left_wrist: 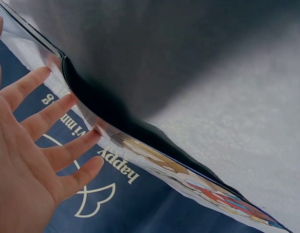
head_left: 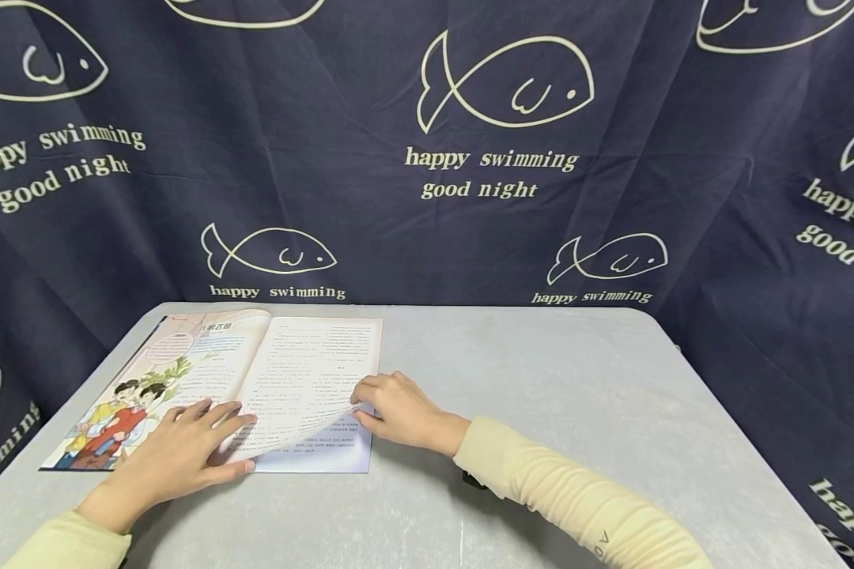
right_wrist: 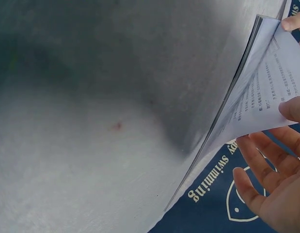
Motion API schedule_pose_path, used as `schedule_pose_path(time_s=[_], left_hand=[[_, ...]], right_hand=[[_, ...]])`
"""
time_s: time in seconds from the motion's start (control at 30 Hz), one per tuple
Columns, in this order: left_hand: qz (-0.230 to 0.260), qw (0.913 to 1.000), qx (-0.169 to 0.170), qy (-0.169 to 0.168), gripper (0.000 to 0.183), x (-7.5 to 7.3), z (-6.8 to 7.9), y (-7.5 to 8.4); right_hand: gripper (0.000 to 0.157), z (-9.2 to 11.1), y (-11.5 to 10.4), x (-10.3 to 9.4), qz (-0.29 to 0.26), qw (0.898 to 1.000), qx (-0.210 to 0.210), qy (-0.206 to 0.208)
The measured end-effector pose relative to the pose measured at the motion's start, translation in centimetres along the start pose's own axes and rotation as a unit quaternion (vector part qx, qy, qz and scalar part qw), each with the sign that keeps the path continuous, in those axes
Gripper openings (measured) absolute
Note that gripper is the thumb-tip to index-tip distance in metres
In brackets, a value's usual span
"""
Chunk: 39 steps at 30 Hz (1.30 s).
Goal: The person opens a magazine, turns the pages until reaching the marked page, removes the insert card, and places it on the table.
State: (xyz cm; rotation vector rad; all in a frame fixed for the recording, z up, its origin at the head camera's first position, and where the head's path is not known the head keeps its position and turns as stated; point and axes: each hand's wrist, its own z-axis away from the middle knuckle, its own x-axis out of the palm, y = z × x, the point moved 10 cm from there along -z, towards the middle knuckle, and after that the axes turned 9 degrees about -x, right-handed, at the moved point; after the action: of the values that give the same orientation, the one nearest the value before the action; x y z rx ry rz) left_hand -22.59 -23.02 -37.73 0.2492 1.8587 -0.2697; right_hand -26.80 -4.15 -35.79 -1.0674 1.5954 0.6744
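Nearest us are two pale yellow sleeves, the left sleeve [head_left: 71, 545] at the lower left corner and the right sleeve [head_left: 576, 494] reaching in from the lower right. Beyond them we see both hands at the open magazine [head_left: 217, 379], which lies on the left part of the counter [head_left: 527, 379]. The left hand [head_left: 178, 446] rests on it near the fold, fingers spread and fairly straight, gripping nothing. The right hand [head_left: 402, 411] pinches the outer edge of a text page [head_left: 306, 379] between thumb and fingers. We see that page's near corner curled up, baring a printed sheet [head_left: 320, 454] beneath. On the left page, we find a coloured drawing of people [head_left: 117, 419] and, farther up, a heading. Behind the counter we see a dark blue cloth [head_left: 498, 237] with white fish outlines and "happy swimming good night".
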Motion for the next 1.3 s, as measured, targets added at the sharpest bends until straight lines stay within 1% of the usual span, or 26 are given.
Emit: schedule_pose_path(time_s=[0.13, 0.33, 0.47, 0.7, 0.9, 1.13, 1.3], left_hand=[[-0.003, 1.0000, 0.005, 0.007, 0.055, -0.2, 0.0, 0.1], [-0.003, 1.0000, -0.002, -0.007, 0.053, -0.1, 0.0, 0.2], [-0.004, 0.9999, -0.005, -0.013, 0.052, -0.1, -0.1, 0.1], [-0.002, 0.9998, -0.007, -0.016, 0.047, -0.1, -0.2, -0.1], [-0.005, 1.0000, -0.003, -0.005, 0.047, 0.0, -0.3, -0.5], [-0.003, 0.9998, 0.009, 0.016, 0.047, -0.5, -0.3, -0.7], [-0.002, 0.9997, 0.012, 0.023, 0.050, -0.6, -0.3, -0.7]], right_hand=[[0.016, 0.0, 0.1, 0.0, -0.002, 1.000, 0.007, -0.001], [0.020, 0.2, 0.3, -0.1, -0.013, 1.000, 0.025, -0.007], [0.026, 0.4, 0.3, -0.2, -0.017, 0.999, 0.034, -0.010], [0.039, 0.7, 0.4, -0.8, -0.011, 0.999, 0.033, 0.009], [0.046, 0.9, 0.4, -1.2, -0.010, 0.999, 0.031, 0.019], [0.051, 1.1, 0.7, -1.2, -0.013, 0.999, 0.033, 0.022], [0.054, 1.2, 0.5, -1.2, -0.006, 0.999, 0.028, 0.025]])
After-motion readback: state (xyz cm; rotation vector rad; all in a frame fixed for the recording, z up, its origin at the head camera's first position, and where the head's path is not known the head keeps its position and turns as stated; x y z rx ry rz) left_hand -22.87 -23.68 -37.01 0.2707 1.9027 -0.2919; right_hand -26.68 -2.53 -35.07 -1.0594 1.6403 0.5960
